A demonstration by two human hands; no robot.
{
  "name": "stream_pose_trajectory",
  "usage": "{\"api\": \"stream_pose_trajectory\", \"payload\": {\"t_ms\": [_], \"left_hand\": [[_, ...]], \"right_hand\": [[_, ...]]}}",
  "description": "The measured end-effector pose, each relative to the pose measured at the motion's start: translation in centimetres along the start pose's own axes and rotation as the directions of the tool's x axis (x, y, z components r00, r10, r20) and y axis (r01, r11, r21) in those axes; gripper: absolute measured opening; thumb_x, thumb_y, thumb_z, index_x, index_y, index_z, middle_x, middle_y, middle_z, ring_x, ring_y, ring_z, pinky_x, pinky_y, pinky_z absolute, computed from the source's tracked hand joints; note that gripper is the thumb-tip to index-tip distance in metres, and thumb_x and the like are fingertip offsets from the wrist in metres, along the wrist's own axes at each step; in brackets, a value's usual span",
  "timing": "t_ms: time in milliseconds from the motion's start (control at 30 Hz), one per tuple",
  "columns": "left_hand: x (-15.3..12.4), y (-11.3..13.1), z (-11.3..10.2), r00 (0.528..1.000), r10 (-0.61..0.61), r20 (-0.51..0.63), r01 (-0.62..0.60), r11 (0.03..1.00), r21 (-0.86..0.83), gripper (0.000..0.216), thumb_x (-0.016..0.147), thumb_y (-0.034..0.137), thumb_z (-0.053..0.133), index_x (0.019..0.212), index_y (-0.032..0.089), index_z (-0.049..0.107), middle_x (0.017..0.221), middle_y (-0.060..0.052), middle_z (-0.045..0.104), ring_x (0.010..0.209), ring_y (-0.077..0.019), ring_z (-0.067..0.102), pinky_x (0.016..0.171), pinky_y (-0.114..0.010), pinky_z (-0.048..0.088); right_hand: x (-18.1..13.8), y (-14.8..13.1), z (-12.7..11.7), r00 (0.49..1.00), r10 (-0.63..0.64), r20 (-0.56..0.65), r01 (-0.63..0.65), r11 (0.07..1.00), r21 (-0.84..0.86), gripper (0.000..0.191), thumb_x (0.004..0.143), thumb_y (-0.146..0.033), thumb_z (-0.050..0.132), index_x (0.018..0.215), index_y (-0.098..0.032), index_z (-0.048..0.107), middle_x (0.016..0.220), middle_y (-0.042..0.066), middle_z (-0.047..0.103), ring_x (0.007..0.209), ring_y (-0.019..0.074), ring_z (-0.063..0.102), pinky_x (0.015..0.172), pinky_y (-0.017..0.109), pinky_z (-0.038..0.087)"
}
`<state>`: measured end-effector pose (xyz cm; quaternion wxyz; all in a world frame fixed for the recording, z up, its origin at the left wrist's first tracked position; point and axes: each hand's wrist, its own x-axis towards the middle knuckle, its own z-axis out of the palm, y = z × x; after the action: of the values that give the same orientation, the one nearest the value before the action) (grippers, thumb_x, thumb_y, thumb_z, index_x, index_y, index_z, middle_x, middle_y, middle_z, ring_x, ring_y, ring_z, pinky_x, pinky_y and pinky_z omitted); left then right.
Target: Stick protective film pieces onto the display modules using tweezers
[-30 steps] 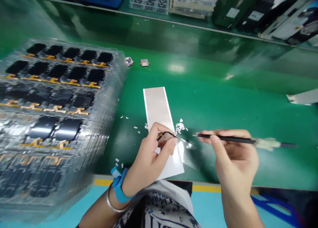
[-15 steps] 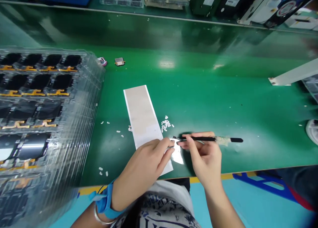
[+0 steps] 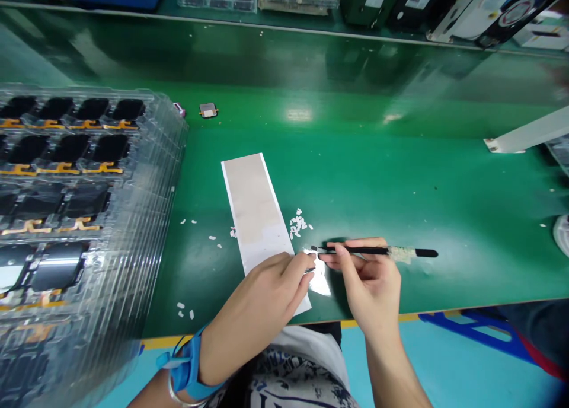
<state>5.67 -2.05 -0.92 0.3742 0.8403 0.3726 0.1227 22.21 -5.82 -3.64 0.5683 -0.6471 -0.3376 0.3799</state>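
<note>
My right hand (image 3: 371,277) grips slim black tweezers (image 3: 368,250) wrapped with pale tape near the rear end. Their tips point left, and a small dark piece shows at the end. Close beside the tips, my left hand (image 3: 278,283) is closed in a pinch around a small flat part with a shiny edge (image 3: 310,270); the fingers cover most of it. Under the left hand lies a long sheet of pale backing paper (image 3: 258,203). A bright reflection falls on the green table between the two hands.
Small white scraps (image 3: 297,224) are scattered beside the sheet. Stacked clear trays (image 3: 151,177) of small black screens stand at the left. A loose small screen (image 3: 208,110) lies further back. A shelf (image 3: 284,25) with boxes crosses the rear; a white post (image 3: 528,129) leans in from the right.
Both hands have shifted very slightly right in the picture, along with the tweezers. Their grips look the same.
</note>
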Motion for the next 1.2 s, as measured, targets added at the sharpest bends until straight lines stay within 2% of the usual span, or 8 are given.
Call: {"api": "stream_pose_trajectory", "payload": {"t_ms": [233, 367, 500, 567, 700, 867, 1033, 1200], "left_hand": [[-0.1, -0.2, 0.2, 0.999, -0.033, 0.008, 0.033, 0.999, -0.041, 0.016, 0.097, 0.013, 0.045, 0.111, 0.02, 0.05, 0.099, -0.007, 0.066, 0.093, -0.0248, 0.065, 0.078, -0.04, 0.054], [0.1, -0.4, 0.3, 0.996, -0.078, -0.053, 0.07, 0.988, -0.135, 0.012, 0.096, 0.014, 0.05, 0.105, 0.022, 0.054, 0.097, -0.003, 0.067, 0.088, -0.02, 0.065, 0.076, -0.032, 0.052], [0.4, -0.4, 0.2, 0.97, -0.178, -0.163, 0.144, 0.968, -0.205, 0.005, 0.093, 0.019, 0.058, 0.092, 0.023, 0.061, 0.08, 0.004, 0.067, 0.065, -0.0121, 0.059, 0.063, -0.024, 0.045], [0.4, -0.4, 0.0, 0.965, -0.204, -0.166, 0.16, 0.956, -0.246, 0.005, 0.093, 0.023, 0.059, 0.092, 0.024, 0.063, 0.079, 0.005, 0.068, 0.064, -0.0113, 0.06, 0.062, -0.023, 0.043], [0.2, -0.4, -0.3, 0.968, -0.185, -0.168, 0.124, 0.939, -0.32, 0.011, 0.098, 0.029, 0.054, 0.102, 0.025, 0.064, 0.087, 0.003, 0.07, 0.075, -0.0122, 0.064, 0.067, -0.022, 0.046], [0.0, -0.5, -0.2, 0.958, -0.111, -0.266, 0.042, 0.967, -0.251, 0.015, 0.098, 0.029, 0.054, 0.109, 0.024, 0.063, 0.083, 0.002, 0.069, 0.071, -0.0129, 0.064, 0.064, -0.023, 0.045], [0.0, -0.9, -0.2, 0.967, -0.07, -0.244, 0.005, 0.966, -0.258, 0.03, 0.101, 0.024, 0.046, 0.13, 0.025, 0.054, 0.115, -0.004, 0.066, 0.101, -0.018, 0.064, 0.084, -0.028, 0.05], [-0.2, -0.8, -0.3, 0.971, -0.075, -0.227, 0.002, 0.953, -0.304, 0.042, 0.103, 0.025, 0.038, 0.145, 0.025, 0.039, 0.113, -0.006, 0.06, 0.102, -0.0182, 0.059, 0.088, -0.031, 0.047]], "right_hand": [[-0.3, 0.3, -0.1, 0.999, -0.021, -0.03, 0.022, 0.999, 0.031, 0.021, 0.085, -0.028, 0.071, 0.093, -0.018, 0.055, 0.087, 0.006, 0.073, 0.067, 0.0208, 0.075, 0.063, 0.028, 0.066], [-0.3, 0.3, -0.2, 0.996, -0.068, -0.058, 0.071, 0.997, 0.042, 0.019, 0.085, -0.026, 0.071, 0.092, -0.019, 0.054, 0.086, 0.005, 0.072, 0.063, 0.0191, 0.074, 0.061, 0.026, 0.065], [-0.5, -0.4, -0.3, 0.976, -0.196, -0.097, 0.205, 0.974, 0.1, 0.015, 0.087, -0.016, 0.067, 0.092, -0.02, 0.053, 0.083, 0.002, 0.072, 0.071, 0.0184, 0.075, 0.064, 0.027, 0.065], [-0.8, -1.0, -0.2, 0.95, -0.285, -0.124, 0.303, 0.94, 0.157, 0.015, 0.087, -0.011, 0.064, 0.093, -0.02, 0.054, 0.082, 0.001, 0.07, 0.077, 0.0185, 0.075, 0.066, 0.03, 0.066], [-1.6, -2.4, 0.8, 0.916, -0.397, -0.046, 0.398, 0.893, 0.21, 0.019, 0.089, -0.005, 0.057, 0.097, -0.022, 0.054, 0.085, 0.001, 0.069, 0.082, 0.0186, 0.074, 0.067, 0.034, 0.067], [-1.9, -3.0, 2.2, 0.894, -0.447, 0.028, 0.428, 0.87, 0.247, 0.023, 0.089, -0.002, 0.054, 0.099, -0.022, 0.053, 0.09, 0.003, 0.069, 0.092, 0.0213, 0.073, 0.079, 0.041, 0.066], [-1.8, -2.9, 2.8, 0.888, -0.459, 0.035, 0.44, 0.868, 0.229, 0.023, 0.09, -0.003, 0.053, 0.1, -0.023, 0.052, 0.089, 0.002, 0.069, 0.091, 0.0195, 0.073, 0.077, 0.039, 0.066], [-1.9, -2.5, 3.5, 0.859, -0.511, 0.006, 0.495, 0.836, 0.238, 0.024, 0.088, -0.001, 0.053, 0.1, -0.023, 0.051, 0.088, 0.001, 0.068, 0.088, 0.0189, 0.072, 0.085, 0.047, 0.064]]}}
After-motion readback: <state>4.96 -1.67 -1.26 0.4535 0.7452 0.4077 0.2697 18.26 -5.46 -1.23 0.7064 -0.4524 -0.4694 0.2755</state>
